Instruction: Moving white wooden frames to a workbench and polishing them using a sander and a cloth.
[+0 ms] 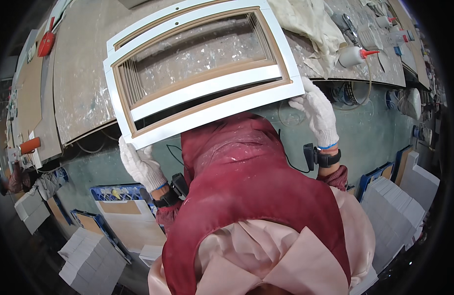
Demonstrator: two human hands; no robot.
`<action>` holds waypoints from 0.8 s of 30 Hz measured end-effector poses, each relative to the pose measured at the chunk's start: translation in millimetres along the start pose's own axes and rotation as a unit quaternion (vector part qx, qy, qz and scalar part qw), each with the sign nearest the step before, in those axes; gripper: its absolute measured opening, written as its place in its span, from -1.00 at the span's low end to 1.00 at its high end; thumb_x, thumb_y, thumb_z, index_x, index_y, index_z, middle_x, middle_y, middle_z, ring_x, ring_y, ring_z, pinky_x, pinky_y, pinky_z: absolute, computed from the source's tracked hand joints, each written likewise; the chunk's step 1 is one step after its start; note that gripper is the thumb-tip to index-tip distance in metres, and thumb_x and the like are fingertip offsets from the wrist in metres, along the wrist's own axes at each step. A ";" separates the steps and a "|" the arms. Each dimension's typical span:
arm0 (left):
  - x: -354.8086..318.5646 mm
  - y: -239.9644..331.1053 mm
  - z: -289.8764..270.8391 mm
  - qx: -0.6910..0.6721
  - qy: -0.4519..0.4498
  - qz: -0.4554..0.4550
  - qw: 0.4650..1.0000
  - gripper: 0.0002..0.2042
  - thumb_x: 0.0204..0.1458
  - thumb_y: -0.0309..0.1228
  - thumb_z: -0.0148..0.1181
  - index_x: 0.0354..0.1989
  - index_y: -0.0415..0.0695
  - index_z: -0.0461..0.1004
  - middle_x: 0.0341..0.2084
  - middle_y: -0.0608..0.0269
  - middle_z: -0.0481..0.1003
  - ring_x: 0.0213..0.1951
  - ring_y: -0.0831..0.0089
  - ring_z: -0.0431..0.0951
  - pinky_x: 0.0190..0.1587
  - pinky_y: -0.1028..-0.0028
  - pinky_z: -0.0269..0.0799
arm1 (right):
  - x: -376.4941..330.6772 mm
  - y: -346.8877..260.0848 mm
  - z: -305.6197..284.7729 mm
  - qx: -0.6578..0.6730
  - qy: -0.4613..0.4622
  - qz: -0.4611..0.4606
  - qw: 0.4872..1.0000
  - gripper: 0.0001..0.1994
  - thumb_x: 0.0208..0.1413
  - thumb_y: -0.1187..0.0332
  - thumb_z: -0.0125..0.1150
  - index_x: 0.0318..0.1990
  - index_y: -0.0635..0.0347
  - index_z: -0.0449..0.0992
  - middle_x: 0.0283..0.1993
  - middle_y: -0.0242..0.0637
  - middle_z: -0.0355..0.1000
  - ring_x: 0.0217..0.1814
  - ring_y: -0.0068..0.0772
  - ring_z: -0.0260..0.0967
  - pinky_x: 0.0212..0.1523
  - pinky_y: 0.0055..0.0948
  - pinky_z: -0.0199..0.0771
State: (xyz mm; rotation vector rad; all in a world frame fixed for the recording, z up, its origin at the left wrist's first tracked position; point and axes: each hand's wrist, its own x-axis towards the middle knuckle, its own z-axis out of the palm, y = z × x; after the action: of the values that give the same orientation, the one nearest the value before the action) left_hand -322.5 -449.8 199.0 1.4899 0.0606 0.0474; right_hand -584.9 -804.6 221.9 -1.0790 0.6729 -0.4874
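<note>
A white rectangular frame (217,114) with a brown inner edge is held at its near side by both my hands. My left hand (143,166), in a white knit glove, is closed on its near left corner. At the near right corner, my right hand (316,109), gloved alike, grips the frame; the fingertips are partly hidden beneath it. Another white frame (131,30) shows just behind. Layered inner edges suggest several frames stacked together. They extend over the near edge of the paint-spotted worktable (84,88).
On the table's right lie a pale cloth (315,29) and a white squeeze bottle with a red tip (352,56). A red-handled tool (47,42) is at far left. Stacks of white pieces (91,258) stand on the floor left and right (391,211), near blue crates (117,191).
</note>
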 end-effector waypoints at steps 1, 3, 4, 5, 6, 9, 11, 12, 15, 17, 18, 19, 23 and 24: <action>2.7 1.3 -1.7 -0.001 0.000 0.000 1.000 -0.52 0.24 -0.32 0.05 0.26 -0.29 0.18 0.10 0.00 0.36 -0.04 0.29 0.52 -0.25 0.46 0.64 | -2.6 0.6 0.8 0.016 -0.006 -0.001 1.000 -0.46 0.27 0.20 0.02 0.29 0.38 0.21 0.19 -0.14 0.35 0.11 -0.35 0.38 0.10 -0.31 0.41; 5.7 8.1 -0.2 -0.159 -0.045 -0.127 0.978 -0.50 0.24 -0.29 0.07 0.23 -0.34 0.17 0.09 0.01 0.34 0.05 0.26 0.46 -0.19 0.47 0.65 | -5.4 0.9 -0.4 0.031 -0.011 -0.002 0.999 -0.48 0.28 0.20 0.03 0.27 0.37 0.23 0.15 -0.15 0.37 0.03 -0.38 0.43 0.02 -0.32 0.47; 8.8 9.2 -0.4 -0.160 -0.044 -0.126 0.978 -0.50 0.24 -0.29 0.07 0.23 -0.34 0.17 0.09 0.01 0.34 0.05 0.26 0.46 -0.19 0.47 0.65 | -2.6 1.2 0.8 0.029 -0.001 0.002 1.000 -0.48 0.28 0.20 0.02 0.27 0.38 0.23 0.13 -0.16 0.39 0.02 -0.37 0.43 0.02 -0.33 0.47; 9.9 12.9 -2.7 -0.160 -0.075 -0.147 0.973 -0.51 0.23 -0.25 0.08 0.21 -0.32 0.19 0.06 0.01 0.36 0.03 0.26 0.48 -0.23 0.46 0.66 | 1.2 2.6 2.3 0.030 0.002 0.009 1.000 -0.49 0.28 0.21 0.02 0.26 0.38 0.24 0.10 -0.16 0.40 0.01 -0.37 0.44 0.02 -0.34 0.47; 10.6 18.3 -3.5 -0.159 -0.104 -0.167 0.968 -0.52 0.23 -0.22 0.08 0.18 -0.31 0.21 0.04 0.02 0.38 0.01 0.25 0.49 -0.26 0.45 0.66 | 3.7 0.7 4.9 0.033 -0.009 0.011 0.999 -0.49 0.28 0.21 0.02 0.26 0.38 0.24 0.10 -0.16 0.40 0.01 -0.37 0.44 0.02 -0.34 0.47; 0.2 27.5 -0.1 -0.045 -0.013 -0.140 0.989 -0.63 0.26 -0.08 -0.03 -0.07 -0.17 0.38 -0.20 0.15 0.49 -0.26 0.41 0.59 -0.47 0.47 0.62 | 18.5 7.0 13.2 -0.127 0.030 -0.018 0.991 -0.55 0.29 0.22 0.03 0.21 0.33 0.33 -0.06 -0.30 0.45 -0.14 -0.54 0.40 -0.16 -0.55 0.45; -8.3 25.1 -1.5 0.112 -0.067 -0.022 0.991 -0.66 0.24 -0.11 -0.01 -0.21 -0.19 0.41 -0.45 0.23 0.50 -0.54 0.52 0.54 -0.55 0.52 0.56 | 15.8 -7.9 34.0 -0.148 0.053 0.025 0.987 -0.59 0.29 0.23 0.00 0.20 0.28 0.37 -0.08 -0.36 0.45 -0.20 -0.62 0.36 -0.26 -0.61 0.38; -10.4 19.9 -1.1 0.001 -0.060 -0.067 0.996 -0.64 0.24 -0.09 -0.01 -0.21 -0.20 0.41 -0.53 0.25 0.49 -0.63 0.52 0.51 -0.60 0.55 0.51 | 14.0 -15.5 37.9 -0.132 0.055 0.028 0.989 -0.60 0.30 0.24 -0.03 0.19 0.29 0.37 -0.09 -0.36 0.44 -0.22 -0.63 0.35 -0.28 -0.62 0.37; -15.3 17.9 -4.2 -0.098 -0.038 -0.156 0.982 -0.67 0.27 -0.15 -0.03 -0.24 -0.23 0.41 -0.61 0.21 0.47 -0.75 0.48 0.46 -0.70 0.57 0.45 | 8.6 -4.9 5.1 -0.180 0.092 -0.021 0.979 -0.58 0.31 0.24 -0.04 0.21 0.31 0.32 -0.19 -0.35 0.42 -0.40 -0.68 0.29 -0.53 -0.65 0.24; -22.5 13.7 -15.5 0.101 -0.013 -0.064 0.993 -0.67 0.28 -0.15 -0.04 -0.28 -0.21 0.42 -0.50 0.19 0.49 -0.53 0.49 0.52 -0.48 0.50 0.46 | 12.7 -1.1 1.7 -0.130 0.087 -0.030 0.987 -0.56 0.31 0.21 -0.04 0.23 0.31 0.28 -0.46 -0.42 0.30 -0.65 -0.72 0.06 -0.68 -0.66 0.01; -24.4 13.2 -19.9 0.219 -0.011 0.005 0.976 -0.67 0.28 -0.15 -0.05 -0.29 -0.20 0.43 -0.46 0.20 0.49 -0.44 0.50 0.53 -0.39 0.47 0.45 | 9.9 -3.3 6.4 -0.139 0.094 -0.029 0.985 -0.56 0.31 0.20 -0.04 0.22 0.31 0.29 -0.47 -0.41 0.29 -0.68 -0.70 0.05 -0.70 -0.66 -0.02; -27.4 14.7 -25.5 0.219 -0.003 0.010 0.976 -0.67 0.28 -0.15 -0.05 -0.29 -0.20 0.43 -0.46 0.20 0.49 -0.44 0.50 0.53 -0.39 0.47 0.45 | 8.0 -4.4 8.5 -0.129 0.095 -0.016 0.987 -0.56 0.31 0.19 -0.04 0.21 0.31 0.30 -0.48 -0.40 0.29 -0.69 -0.70 0.04 -0.71 -0.66 -0.03; -29.0 27.7 -34.2 0.199 -0.045 -0.100 0.974 -0.67 0.28 -0.16 -0.06 -0.33 -0.19 0.41 -0.49 0.28 0.43 -0.41 0.51 0.48 -0.36 0.45 0.38 | 5.0 -1.4 10.8 -0.132 0.121 -0.011 0.984 -0.56 0.32 0.16 -0.06 0.17 0.31 0.32 -0.49 -0.38 0.32 -0.73 -0.71 0.04 -0.74 -0.66 -0.01; -30.2 34.2 -31.9 0.101 -0.039 -0.164 0.980 -0.67 0.28 -0.16 -0.06 -0.35 -0.18 0.40 -0.54 0.30 0.40 -0.50 0.52 0.46 -0.47 0.47 0.38 | 4.4 -1.3 10.4 -0.133 0.123 -0.015 0.983 -0.56 0.32 0.16 -0.06 0.17 0.31 0.32 -0.49 -0.38 0.32 -0.73 -0.71 0.04 -0.74 -0.66 -0.01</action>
State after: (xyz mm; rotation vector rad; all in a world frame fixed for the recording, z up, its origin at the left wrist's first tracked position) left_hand -354.6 -417.4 230.9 1.6651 0.2531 -0.2921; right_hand -574.5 -801.4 225.2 -1.2931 0.9607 -0.5731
